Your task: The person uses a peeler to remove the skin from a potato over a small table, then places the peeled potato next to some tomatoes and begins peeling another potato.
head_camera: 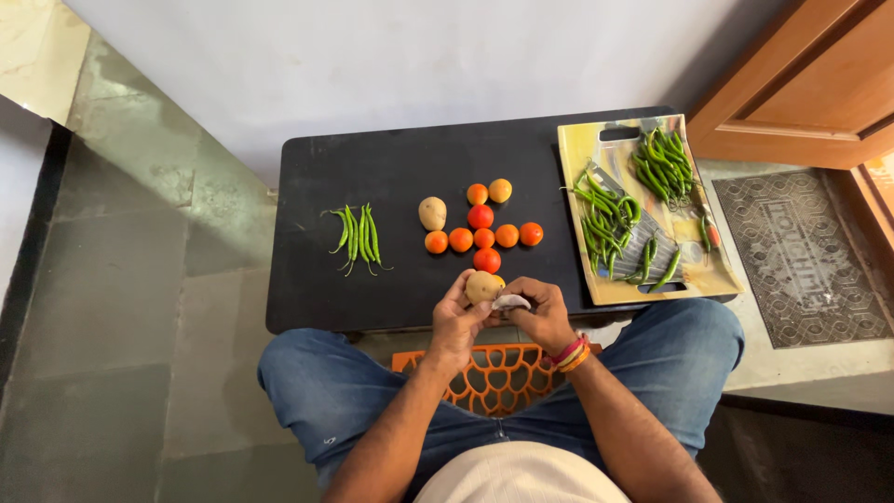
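My left hand (453, 321) fingers curl closed round one potato (482, 286) at the table edge; right hand (538, 312) closed on a peeler (510, 302); beyond, eight tomatoes (480, 217), one second potato (432, 213), five loose chillies (358, 237)

A low black table (372, 177) stands against a plain pale wall (391, 56). The floor (112, 307) is grey-green stone tile, with a lighter marble strip at the upper left. At right, a wooden door (801, 84) meets a patterned grey doormat (801, 256). The light is soft and even.
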